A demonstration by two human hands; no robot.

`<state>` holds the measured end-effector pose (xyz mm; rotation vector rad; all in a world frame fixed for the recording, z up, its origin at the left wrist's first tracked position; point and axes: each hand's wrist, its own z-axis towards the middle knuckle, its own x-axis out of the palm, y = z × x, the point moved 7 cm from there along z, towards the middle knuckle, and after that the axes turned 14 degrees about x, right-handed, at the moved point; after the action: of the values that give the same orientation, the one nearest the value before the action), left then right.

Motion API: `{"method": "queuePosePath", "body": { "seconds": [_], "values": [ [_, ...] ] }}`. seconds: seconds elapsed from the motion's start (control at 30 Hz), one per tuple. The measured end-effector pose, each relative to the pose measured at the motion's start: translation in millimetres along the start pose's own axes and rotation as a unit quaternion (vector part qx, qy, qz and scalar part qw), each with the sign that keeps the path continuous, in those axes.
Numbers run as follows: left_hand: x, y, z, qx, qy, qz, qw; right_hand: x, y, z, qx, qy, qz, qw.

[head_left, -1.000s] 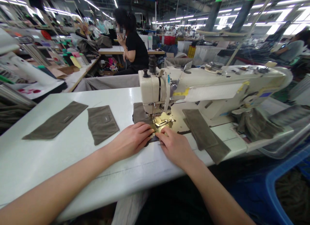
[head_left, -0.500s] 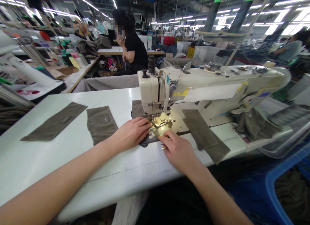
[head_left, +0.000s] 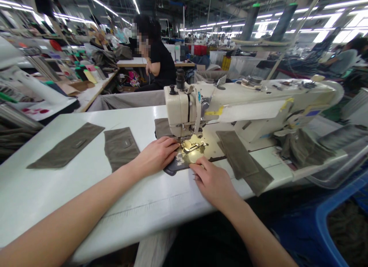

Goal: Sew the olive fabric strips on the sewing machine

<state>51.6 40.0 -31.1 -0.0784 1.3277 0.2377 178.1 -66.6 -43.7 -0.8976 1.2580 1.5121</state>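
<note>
At the needle of a white sewing machine [head_left: 238, 102], my left hand [head_left: 159, 155] is closed, fingertips pressed together on a grey-brown fabric piece [head_left: 162, 127]. Part of that piece shows behind the hand; the rest is hidden under my fingers and the machine head. A metal guide [head_left: 194, 146] lies on the lit plate just right of my left fingertips. My right hand [head_left: 211, 180] is pinched closed at the front edge of the plate. Whatever its thumb and finger hold is too small to make out.
Two fabric pieces with small slots, one farther left [head_left: 67, 146] and one nearer [head_left: 121, 147], lie on the white table [head_left: 138, 205]. Overlapping strips [head_left: 237, 154] rest right of the needle. A blue crate [head_left: 322, 221] stands at lower right. Across from me sits a person [head_left: 161, 60].
Both hands keep nearly the same places and grips. My right hand has shifted very slightly down and right. The view has moved a little.
</note>
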Motion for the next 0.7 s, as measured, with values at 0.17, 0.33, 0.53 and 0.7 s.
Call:
{"method": "queuePosePath", "body": {
  "seconds": [0.17,0.33,0.53,0.7],
  "values": [
    [1.0,0.1,-4.2,-0.011,-0.022,-0.002,1.000,-38.4,-32.2,-21.7,0.074,-0.189,0.030,0.979],
    [8.1,6.5,-10.7,-0.057,-0.035,-0.014,0.998,-58.5,-115.6,-40.5,0.334,-0.169,-0.079,0.924],
    [8.4,11.0,-17.0,-0.068,-0.038,-0.026,0.997,-40.5,-157.5,-28.1,0.368,-0.083,-0.002,0.926],
    [-0.1,18.9,-57.5,-0.106,-0.026,-0.042,0.993,-43.2,-152.2,-22.4,0.326,-0.101,0.008,0.940]
  ]
}}
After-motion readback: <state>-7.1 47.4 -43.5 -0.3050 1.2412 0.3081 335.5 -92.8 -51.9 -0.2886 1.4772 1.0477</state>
